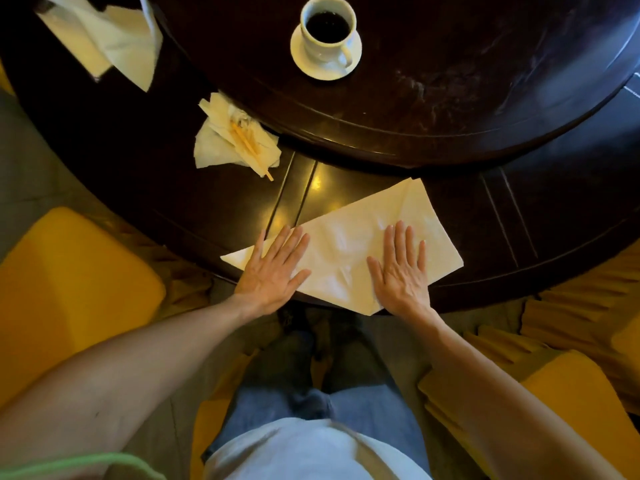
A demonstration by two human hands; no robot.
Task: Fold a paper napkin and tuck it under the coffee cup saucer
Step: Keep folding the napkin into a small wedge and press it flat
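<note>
Our left hand and right hand lay flat, fingers spread, gripping nothing, pressing the napkin at the worktop near edge. Folded once, we judged. Tuck not done: saucer and cup sat well apart.

My table is dark, glossy wood, with a raised round centre panel set into it and a curved outer rim nearest me. To my left on the rim lies a crumpled tissue with a thin yellowish stick resting across it, one end poking out past the paper toward me. Farther off, at the top left corner, sits a loose heap of pale paper sheets. Yellow seat cushions flank me on both sides below the table edge. Beneath it I see my blue jeans, dark shoes and light shirt.
</note>
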